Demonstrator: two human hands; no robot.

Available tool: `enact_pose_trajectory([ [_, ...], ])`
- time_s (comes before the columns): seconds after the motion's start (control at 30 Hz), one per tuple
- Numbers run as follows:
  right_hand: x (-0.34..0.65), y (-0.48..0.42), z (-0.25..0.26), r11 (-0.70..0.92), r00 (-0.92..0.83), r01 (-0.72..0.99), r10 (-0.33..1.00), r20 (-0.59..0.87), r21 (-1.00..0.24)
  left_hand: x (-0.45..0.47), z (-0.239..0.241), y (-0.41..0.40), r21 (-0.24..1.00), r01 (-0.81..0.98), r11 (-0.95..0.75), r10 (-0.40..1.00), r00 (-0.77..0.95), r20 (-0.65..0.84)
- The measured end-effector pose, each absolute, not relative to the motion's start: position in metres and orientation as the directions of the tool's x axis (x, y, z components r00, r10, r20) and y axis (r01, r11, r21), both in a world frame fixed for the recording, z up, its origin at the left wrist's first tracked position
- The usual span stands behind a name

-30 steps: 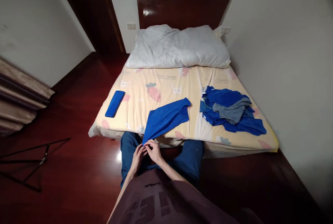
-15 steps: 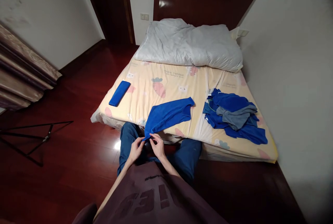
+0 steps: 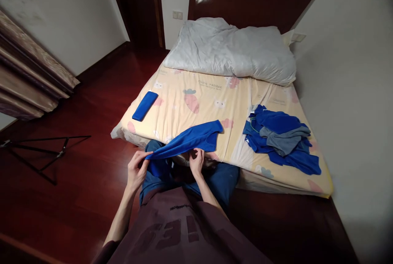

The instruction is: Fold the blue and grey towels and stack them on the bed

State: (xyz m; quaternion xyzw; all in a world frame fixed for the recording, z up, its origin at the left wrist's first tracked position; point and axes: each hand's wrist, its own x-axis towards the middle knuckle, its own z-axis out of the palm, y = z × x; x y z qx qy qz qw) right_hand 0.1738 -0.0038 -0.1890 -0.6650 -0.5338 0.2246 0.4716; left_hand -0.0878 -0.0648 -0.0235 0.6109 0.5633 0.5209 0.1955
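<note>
A blue cloth (image 3: 190, 140) stretches from the bed's near edge toward me. My left hand (image 3: 136, 170) is closed on its left corner, lifted off the bed over the floor. My right hand (image 3: 196, 161) pinches the cloth's near edge further right, by the mattress edge. A folded blue cloth (image 3: 145, 105) lies on the bed's left side. At the right of the bed rests a heap of blue and grey cloths (image 3: 281, 138).
The bed (image 3: 199, 100) has a cream cartoon-print sheet, a grey duvet (image 3: 230, 49) at the head and a dark headboard. Dark red wood floor surrounds it. A black folding stand (image 3: 39, 153) lies on the floor at left; curtains hang at far left.
My hands, together at one corner of the blue cloth before, have spread apart: the left pulled the corner leftward, the right slid along the edge. The cloth is drawn nearer me.
</note>
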Motion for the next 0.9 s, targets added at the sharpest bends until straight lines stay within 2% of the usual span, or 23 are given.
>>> enact_pose_trajectory([
  [0.2,0.188,0.008,-0.2,-0.085,0.388,0.541,0.908,0.159,-0.837,-0.09,-0.006,-0.063,0.75,0.59,-0.3,0.828,-0.23,0.512],
  [0.4,0.247,0.019,-0.208,-0.207,0.453,0.636,0.88,0.143,-0.743,-0.1,-0.009,-0.065,0.686,0.679,-0.262,0.753,-0.3,0.585],
  [0.47,0.269,0.021,-0.199,-0.184,0.463,0.652,0.865,0.194,-0.735,-0.106,-0.012,-0.065,0.655,0.723,-0.218,0.684,-0.366,0.632],
  [0.57,0.295,0.017,-0.176,-0.031,0.436,0.689,0.816,0.381,-0.724,-0.119,-0.012,-0.065,0.616,0.776,-0.135,0.545,-0.461,0.7],
  [0.63,0.31,0.011,-0.156,0.076,0.409,0.697,0.775,0.482,-0.713,-0.13,-0.008,-0.066,0.605,0.78,-0.157,0.561,-0.434,0.705],
  [0.7,0.324,0.004,-0.138,0.121,0.433,0.667,0.74,0.515,-0.735,-0.142,0.001,-0.068,0.613,0.752,-0.242,0.723,-0.281,0.631],
  [0.77,0.342,-0.002,-0.122,0.106,0.517,0.626,0.685,0.513,-0.772,-0.154,0.013,-0.072,0.646,0.7,-0.305,0.888,-0.037,0.459],
  [0.83,0.364,-0.009,-0.109,0.057,0.594,0.61,0.627,0.505,-0.79,-0.164,0.027,-0.078,0.671,0.676,-0.305,0.951,0.177,0.254],
  [0.9,0.388,-0.02,-0.098,-0.001,0.599,0.643,0.623,0.502,-0.766,-0.171,0.039,-0.085,0.661,0.698,-0.274,0.955,0.28,0.099],
])
